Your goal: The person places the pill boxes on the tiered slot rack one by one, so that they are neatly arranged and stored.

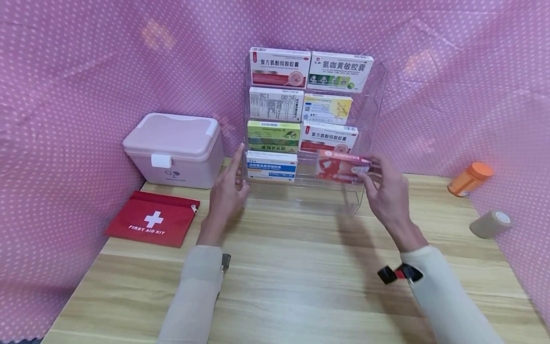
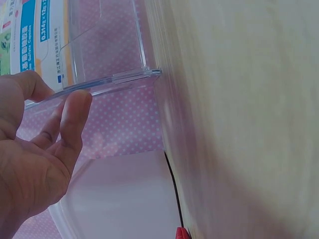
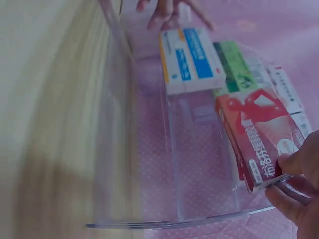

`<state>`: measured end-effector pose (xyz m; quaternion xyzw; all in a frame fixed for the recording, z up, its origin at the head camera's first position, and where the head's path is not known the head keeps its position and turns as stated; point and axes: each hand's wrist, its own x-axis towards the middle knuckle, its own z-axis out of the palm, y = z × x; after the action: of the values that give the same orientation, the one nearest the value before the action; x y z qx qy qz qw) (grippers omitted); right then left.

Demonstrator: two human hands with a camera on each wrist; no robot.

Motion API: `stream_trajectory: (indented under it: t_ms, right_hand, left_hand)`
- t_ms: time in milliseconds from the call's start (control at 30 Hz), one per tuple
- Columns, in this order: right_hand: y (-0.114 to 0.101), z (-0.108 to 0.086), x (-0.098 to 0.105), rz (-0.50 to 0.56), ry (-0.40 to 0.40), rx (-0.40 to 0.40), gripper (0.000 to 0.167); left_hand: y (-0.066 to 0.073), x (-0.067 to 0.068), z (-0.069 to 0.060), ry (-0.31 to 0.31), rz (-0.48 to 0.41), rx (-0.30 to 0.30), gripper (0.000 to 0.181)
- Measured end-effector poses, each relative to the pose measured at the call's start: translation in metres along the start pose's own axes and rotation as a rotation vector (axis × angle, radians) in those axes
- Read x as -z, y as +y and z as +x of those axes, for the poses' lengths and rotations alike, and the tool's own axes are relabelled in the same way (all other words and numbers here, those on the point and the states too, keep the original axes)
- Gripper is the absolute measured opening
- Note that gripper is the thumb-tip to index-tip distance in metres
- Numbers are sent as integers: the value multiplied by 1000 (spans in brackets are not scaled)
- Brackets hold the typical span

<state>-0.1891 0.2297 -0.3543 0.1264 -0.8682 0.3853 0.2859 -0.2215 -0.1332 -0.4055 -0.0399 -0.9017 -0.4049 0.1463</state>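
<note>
A clear tiered rack (image 1: 326, 205) of medicine boxes stands at the back of the table. My right hand (image 1: 388, 191) pinches the end of a red medicine box (image 1: 341, 166) between thumb and fingers, in front of the lowest tier's right half. In the right wrist view, that red box (image 3: 261, 132) is tilted, its printed face showing. Beside the rack's left side, my left hand (image 1: 225, 191) has its fingers spread and touches the clear side panel (image 2: 114, 79). A blue-and-white capsule box (image 1: 271, 167) sits in the lowest tier, on the left.
Higher tiers hold several boxes, including a green one (image 1: 273, 136) and a yellow-white one (image 1: 327, 109). A pink lidded case (image 1: 176, 153) and a red first aid pouch (image 1: 152, 220) lie left. An orange bottle (image 1: 469, 179) and a beige roll (image 1: 490, 224) lie on their sides at right.
</note>
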Motion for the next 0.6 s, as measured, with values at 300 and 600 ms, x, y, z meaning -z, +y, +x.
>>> stream_trajectory:
  t_ms: [300,600]
  right_hand:
    - [7,21,-31,-238,-18,121,44]
    - [5,23,-45,-262,-131,-1,39]
  left_hand:
    - [2,-8,-1,-5,7,-19,119]
    - [3,-8,0,-1,9,-22,121]
